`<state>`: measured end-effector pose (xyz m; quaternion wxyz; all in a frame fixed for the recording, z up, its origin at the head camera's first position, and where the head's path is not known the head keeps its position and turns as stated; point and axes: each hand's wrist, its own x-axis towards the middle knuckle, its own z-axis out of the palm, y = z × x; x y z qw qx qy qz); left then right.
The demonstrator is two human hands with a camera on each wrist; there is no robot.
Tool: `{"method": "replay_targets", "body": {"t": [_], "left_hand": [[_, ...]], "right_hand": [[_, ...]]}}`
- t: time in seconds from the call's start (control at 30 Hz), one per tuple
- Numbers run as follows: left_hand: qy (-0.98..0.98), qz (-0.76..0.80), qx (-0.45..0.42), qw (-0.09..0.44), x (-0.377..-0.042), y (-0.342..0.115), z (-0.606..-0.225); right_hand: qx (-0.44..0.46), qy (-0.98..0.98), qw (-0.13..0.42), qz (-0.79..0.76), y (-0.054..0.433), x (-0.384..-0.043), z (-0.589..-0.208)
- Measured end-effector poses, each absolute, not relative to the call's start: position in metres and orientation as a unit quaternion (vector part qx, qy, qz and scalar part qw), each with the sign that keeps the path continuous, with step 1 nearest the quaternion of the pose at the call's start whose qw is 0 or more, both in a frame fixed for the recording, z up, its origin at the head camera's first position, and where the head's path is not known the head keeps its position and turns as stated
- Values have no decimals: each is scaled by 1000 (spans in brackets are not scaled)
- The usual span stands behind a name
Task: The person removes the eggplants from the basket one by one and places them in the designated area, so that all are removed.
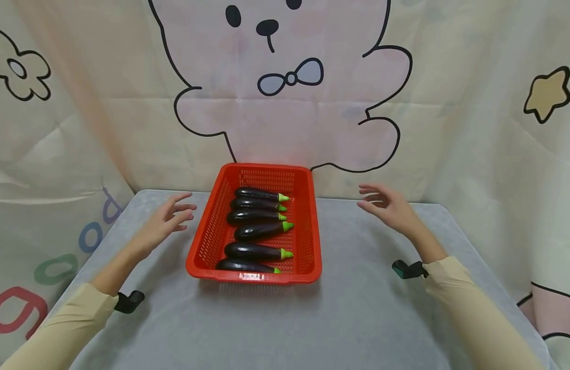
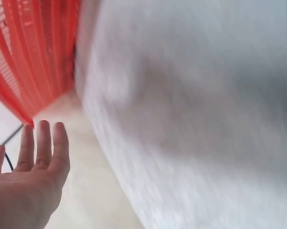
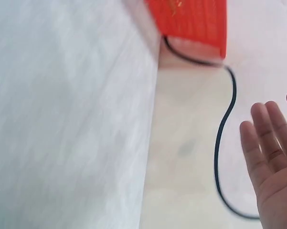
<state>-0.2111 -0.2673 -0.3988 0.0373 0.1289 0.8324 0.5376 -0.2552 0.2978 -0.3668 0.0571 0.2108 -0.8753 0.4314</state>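
Note:
A red plastic basket (image 1: 316, 231) with perforated walls sits at the back middle of the table. Inside it several dark purple eggplants (image 1: 257, 230) lie side by side in a column, green stems pointing right. To the left of the basket my left hand (image 1: 168, 216) is held in the air, its fingers spread and relaxed, holding nothing. On the other side my right hand (image 1: 387, 206) is raised with loosely bent fingers, apart from the basket by a wider gap. The left wrist view has the red basket wall (image 2: 36, 52) close beyond the fingertips.
A grey cloth covers the table (image 1: 266, 329). Right behind it hangs a pale curtain (image 1: 128, 128) printed with a bear, a flower and a star. Dark wrist cameras (image 1: 129, 302) are strapped at both sleeves.

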Motion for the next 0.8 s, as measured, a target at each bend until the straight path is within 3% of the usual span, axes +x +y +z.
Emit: {"method": "replay_targets", "body": {"t": [0.27,0.63,0.8], "left_hand": [[806,574,142,39,-215,-240,-409],[816,556,155,17,-212,-231,-424],[816,557,156,13,-213,-231,-424]], "right_hand": [[252,-849,60,461,254,-278,-360],[302,-823,27,481,192,-277,-320],[304,-820,17,484,181,-293,-327]]}}
